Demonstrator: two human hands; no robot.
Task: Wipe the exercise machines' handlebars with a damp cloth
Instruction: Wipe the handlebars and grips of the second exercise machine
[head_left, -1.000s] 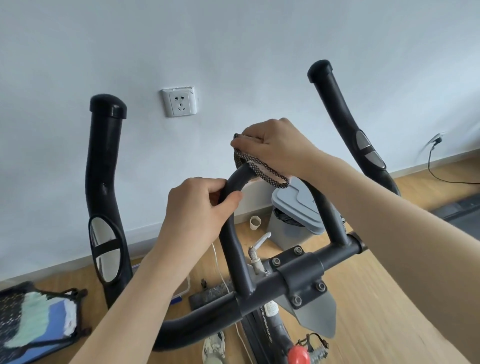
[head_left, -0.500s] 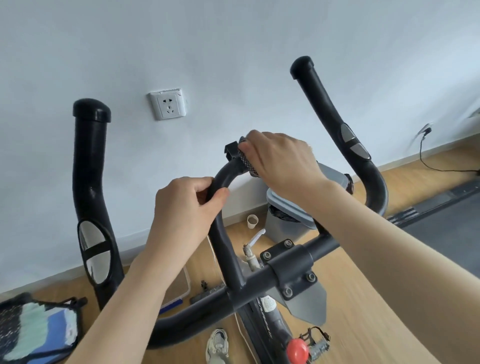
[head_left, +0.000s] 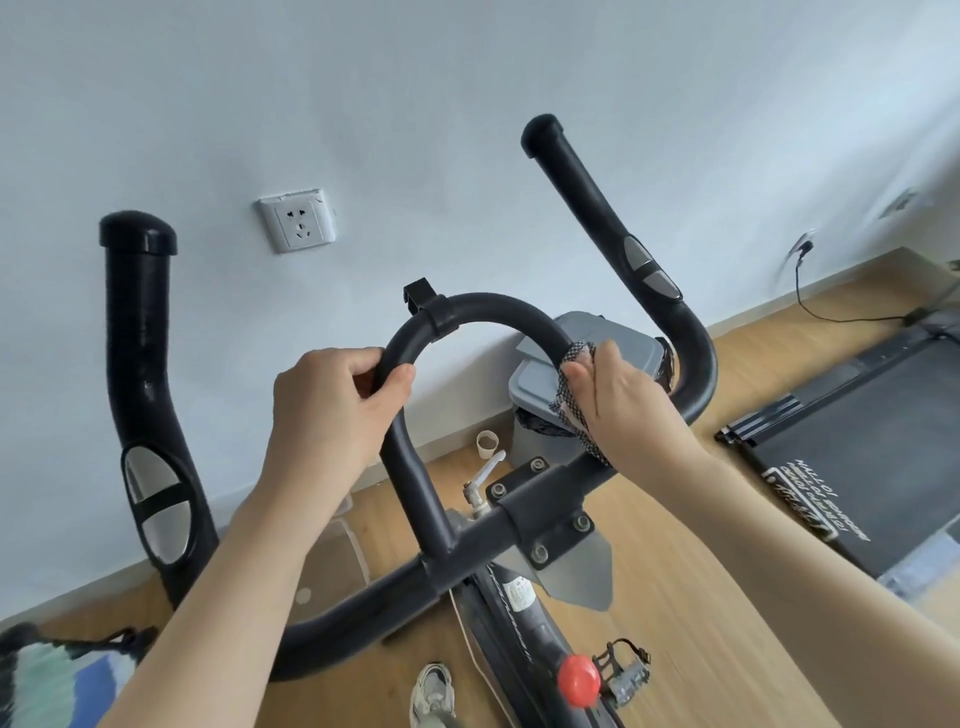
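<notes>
The exercise bike's black handlebar has a central loop (head_left: 483, 306) and two upright horns, the left horn (head_left: 136, 332) and the right horn (head_left: 587, 192). My left hand (head_left: 332, 405) grips the loop's left side. On the loop's right side, low down, my right hand (head_left: 618, 400) presses a dark patterned cloth (head_left: 571, 400) around the bar. Part of the cloth hangs below my palm.
A grey lidded bin (head_left: 597, 353) stands against the wall behind the loop. A treadmill (head_left: 857, 447) lies at the right. A wall socket (head_left: 297, 221) sits above. Below are the red knob (head_left: 578, 679), a pedal (head_left: 626, 670) and a shoe (head_left: 431, 696) on the wooden floor.
My right hand slid the cloth from the top of the loop down its right side. The left hand kept its grip. The view shifted, so the treadmill shows more.
</notes>
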